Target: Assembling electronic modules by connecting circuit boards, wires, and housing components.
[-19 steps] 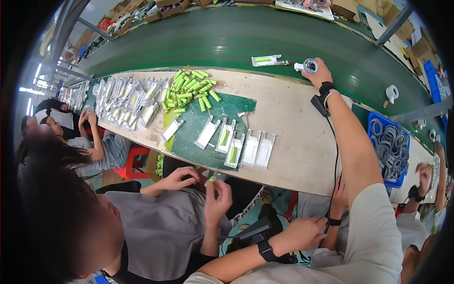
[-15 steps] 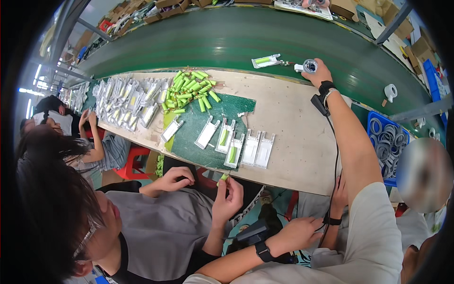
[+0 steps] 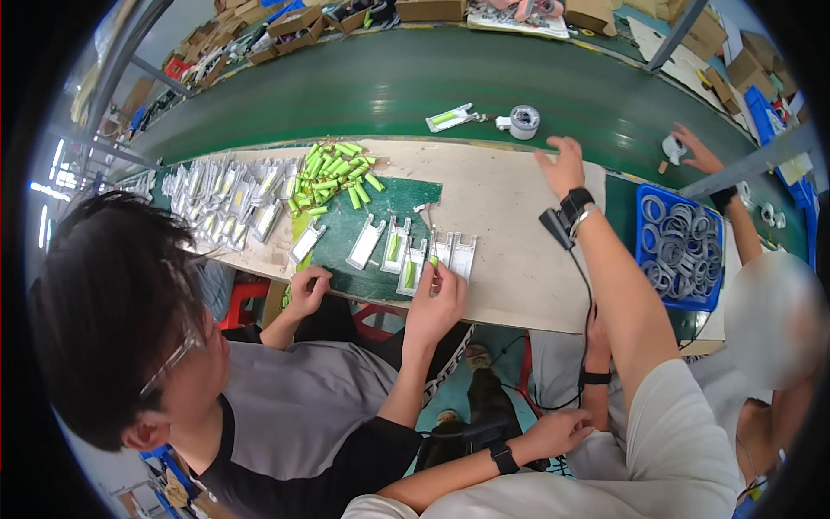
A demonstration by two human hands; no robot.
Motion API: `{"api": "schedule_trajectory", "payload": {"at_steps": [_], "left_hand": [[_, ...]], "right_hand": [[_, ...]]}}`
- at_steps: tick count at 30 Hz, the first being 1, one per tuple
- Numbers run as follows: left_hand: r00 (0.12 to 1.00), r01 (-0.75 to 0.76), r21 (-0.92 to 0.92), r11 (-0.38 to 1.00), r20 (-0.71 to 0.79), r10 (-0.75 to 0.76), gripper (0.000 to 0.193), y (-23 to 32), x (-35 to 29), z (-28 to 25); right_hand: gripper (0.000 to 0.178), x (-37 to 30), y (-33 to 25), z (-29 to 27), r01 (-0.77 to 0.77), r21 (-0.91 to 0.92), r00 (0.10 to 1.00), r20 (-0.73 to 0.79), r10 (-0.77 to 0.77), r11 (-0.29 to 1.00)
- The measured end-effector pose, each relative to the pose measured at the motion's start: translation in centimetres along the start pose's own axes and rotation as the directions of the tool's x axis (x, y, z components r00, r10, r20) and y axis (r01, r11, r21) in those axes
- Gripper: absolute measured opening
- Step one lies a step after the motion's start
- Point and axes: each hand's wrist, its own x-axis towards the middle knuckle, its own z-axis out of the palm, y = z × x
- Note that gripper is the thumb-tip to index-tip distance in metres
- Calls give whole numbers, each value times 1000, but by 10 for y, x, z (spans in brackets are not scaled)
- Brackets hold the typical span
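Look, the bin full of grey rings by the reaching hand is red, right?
No, the bin is blue, not red. It is full of grey rings and sits by the reaching right hand, as the head view shows.

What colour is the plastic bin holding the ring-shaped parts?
Blue; the plastic bin shows best in the head view.

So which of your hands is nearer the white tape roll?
Right. The right hand is over the wooden bench just short of the tape roll; the left hand is low, below the bench edge, far off.
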Motion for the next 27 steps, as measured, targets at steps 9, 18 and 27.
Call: {"api": "schedule_trajectory", "payload": {"at_steps": [9,18,27], "left_hand": [[979,117,71,991,161,-127,25,-5,-54,51],[962,169,76,983,203,-181,30,-59,-132,75],[878,460,133,878,-213,-428,28,-149,-260,69]], "right_hand": [[30,-163,-38,-126,-245,617,880,-182,438,748],[43,-214,-97,-92,-263,187,956,180,231,946],[16,-411,-120,-106,-368,510,858,508,73,777]]}}
